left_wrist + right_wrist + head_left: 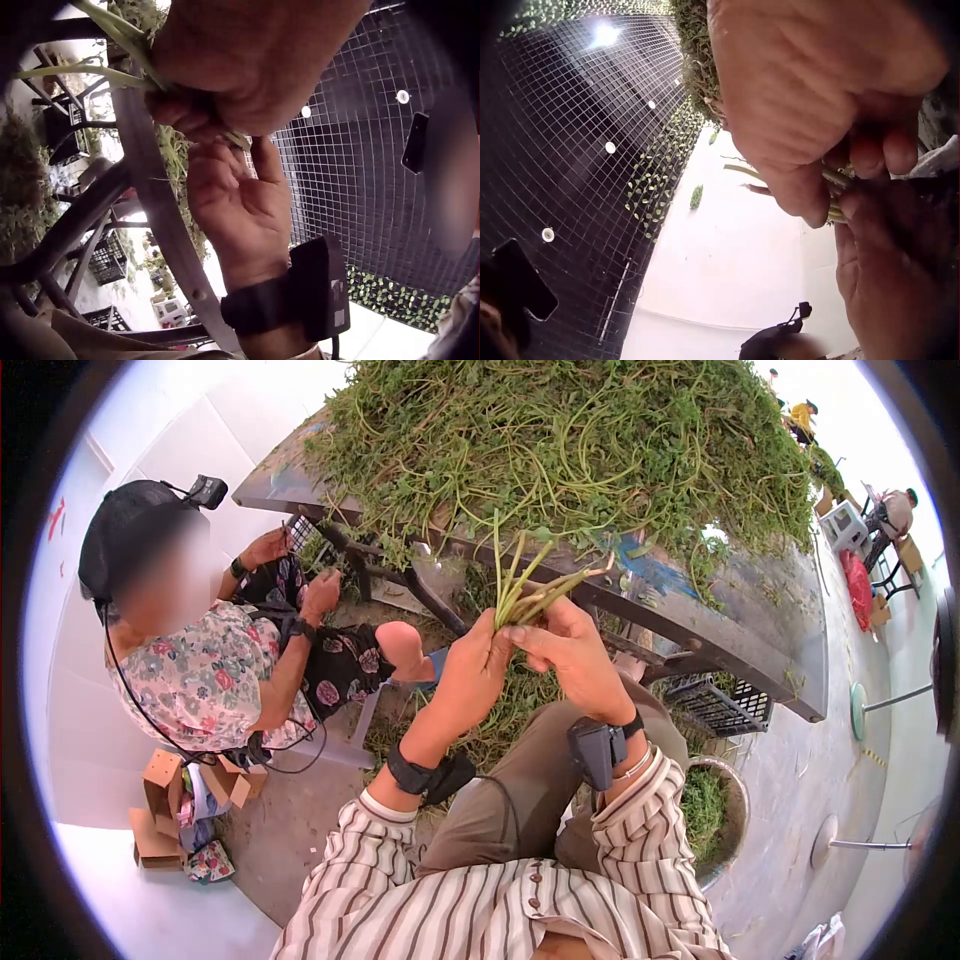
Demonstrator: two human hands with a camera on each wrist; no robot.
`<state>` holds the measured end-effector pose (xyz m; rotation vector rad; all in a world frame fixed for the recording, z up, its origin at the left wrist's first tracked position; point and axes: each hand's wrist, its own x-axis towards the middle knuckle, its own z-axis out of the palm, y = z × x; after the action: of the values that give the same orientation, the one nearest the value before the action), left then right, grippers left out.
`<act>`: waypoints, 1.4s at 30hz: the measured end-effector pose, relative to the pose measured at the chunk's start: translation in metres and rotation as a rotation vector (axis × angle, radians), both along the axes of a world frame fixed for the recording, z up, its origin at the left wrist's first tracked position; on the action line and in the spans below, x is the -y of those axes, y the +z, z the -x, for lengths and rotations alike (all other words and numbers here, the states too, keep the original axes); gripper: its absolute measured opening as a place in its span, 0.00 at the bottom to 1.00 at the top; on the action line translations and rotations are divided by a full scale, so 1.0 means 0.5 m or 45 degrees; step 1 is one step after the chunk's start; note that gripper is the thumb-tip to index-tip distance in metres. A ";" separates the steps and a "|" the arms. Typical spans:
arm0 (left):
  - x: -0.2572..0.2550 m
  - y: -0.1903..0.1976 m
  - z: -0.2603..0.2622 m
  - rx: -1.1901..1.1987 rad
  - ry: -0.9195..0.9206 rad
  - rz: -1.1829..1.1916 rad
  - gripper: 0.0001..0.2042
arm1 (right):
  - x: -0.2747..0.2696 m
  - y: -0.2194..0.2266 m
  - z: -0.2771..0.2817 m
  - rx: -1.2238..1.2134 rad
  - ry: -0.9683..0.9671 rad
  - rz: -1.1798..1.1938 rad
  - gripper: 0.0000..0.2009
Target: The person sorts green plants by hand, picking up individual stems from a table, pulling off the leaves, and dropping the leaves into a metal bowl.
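Note:
Between my two hands is a small bunch of green plant stems [513, 588], fanning out up and to the right in the head view. My left hand [468, 672] grips the bunch near its lower end, thumb along the stems. Close against it, my right hand [575, 665] pinches stems between thumb and fingers. The right wrist view has stem ends [742, 171] poking out past the right hand's fingers. In the left wrist view, leafless stems [124, 45] stick out beyond the left hand, and the fingertips of both hands meet.
A big heap of leafy greens [570, 440] covers the table [740, 630] ahead. At left sits another person [225, 670], hands raised. Cardboard boxes [160, 800] lie on the floor. A black crate [725, 703] stands under the table, and a round basin [738, 810] of greens beside my leg.

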<state>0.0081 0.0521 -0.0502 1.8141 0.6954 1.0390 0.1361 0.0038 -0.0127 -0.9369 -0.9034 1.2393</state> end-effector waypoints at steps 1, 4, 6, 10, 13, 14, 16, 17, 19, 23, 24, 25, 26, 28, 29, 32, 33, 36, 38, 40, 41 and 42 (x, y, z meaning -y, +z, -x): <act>-0.001 0.004 0.010 -0.170 0.010 -0.069 0.10 | 0.001 0.002 -0.003 0.001 0.000 0.001 0.15; 0.005 0.017 0.016 -0.356 -0.025 -0.222 0.08 | 0.006 -0.002 -0.013 -0.014 0.139 0.047 0.13; 0.013 0.043 0.017 -0.350 -0.027 -0.147 0.08 | 0.005 -0.016 -0.010 -0.096 0.119 0.068 0.11; 0.003 0.035 0.029 -0.442 0.038 -0.311 0.09 | -0.001 -0.015 -0.005 -0.110 0.037 0.039 0.10; 0.011 0.029 0.036 -0.403 0.151 -0.337 0.09 | -0.012 -0.021 -0.035 -0.281 -0.245 -0.050 0.11; 0.013 0.026 0.044 -0.394 0.140 -0.341 0.09 | -0.010 -0.018 -0.047 -0.274 -0.257 -0.055 0.11; 0.015 0.027 0.071 -0.435 0.205 -0.291 0.10 | -0.002 -0.003 -0.070 -0.469 -0.523 -0.111 0.09; 0.019 0.039 0.088 -0.476 0.213 -0.257 0.09 | 0.001 -0.018 -0.092 -0.563 -0.539 -0.158 0.08; 0.012 0.021 0.123 -0.405 0.291 -0.177 0.09 | 0.005 -0.032 -0.134 -0.642 -0.570 -0.206 0.07; 0.037 0.034 0.175 -0.367 0.447 0.025 0.09 | 0.037 -0.043 -0.187 -0.782 -0.545 -0.382 0.08; 0.043 0.027 0.188 -0.367 0.417 0.023 0.09 | 0.050 -0.041 -0.193 -0.821 -0.615 -0.404 0.09; 0.046 0.016 0.200 -0.395 0.447 -0.020 0.10 | 0.067 -0.037 -0.201 -0.833 -0.635 -0.434 0.08; 0.050 0.006 0.210 -0.423 0.471 -0.064 0.10 | 0.083 -0.036 -0.211 -0.827 -0.680 -0.444 0.08; 0.062 -0.007 0.229 -0.446 0.443 -0.034 0.10 | 0.130 -0.036 -0.237 -0.796 -0.745 -0.476 0.05; 0.064 -0.012 0.237 -0.470 0.463 -0.005 0.10 | 0.158 -0.031 -0.247 -0.785 -0.763 -0.508 0.05; 0.063 -0.029 0.254 -0.476 0.451 -0.049 0.10 | 0.269 -0.014 -0.268 -0.688 -0.876 -0.576 0.05; 0.063 -0.032 0.254 -0.448 0.423 -0.026 0.09 | 0.314 -0.038 -0.288 -0.673 -0.901 -0.593 0.06; 0.056 -0.045 0.256 -0.500 0.390 0.080 0.10 | 0.477 -0.088 -0.297 -0.563 -1.232 -0.459 0.07; 0.057 -0.052 0.245 -0.468 0.336 0.122 0.10 | 0.579 -0.127 -0.276 -0.335 -1.523 -0.125 0.07; 0.061 -0.054 0.228 -0.469 0.279 0.114 0.10 | 0.680 -0.194 -0.256 -0.612 -1.627 -0.001 0.06; 0.062 -0.055 0.219 -0.461 0.242 0.104 0.10 | 0.722 -0.229 -0.238 -0.621 -1.749 0.135 0.06; 0.063 -0.057 0.210 -0.466 0.229 0.100 0.10 | 0.769 -0.277 -0.224 -0.634 -1.823 0.224 0.06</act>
<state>-0.0970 0.0203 -0.0785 1.9191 1.1214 0.7849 0.2478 -0.3806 -0.1514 -1.0043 0.3437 0.2297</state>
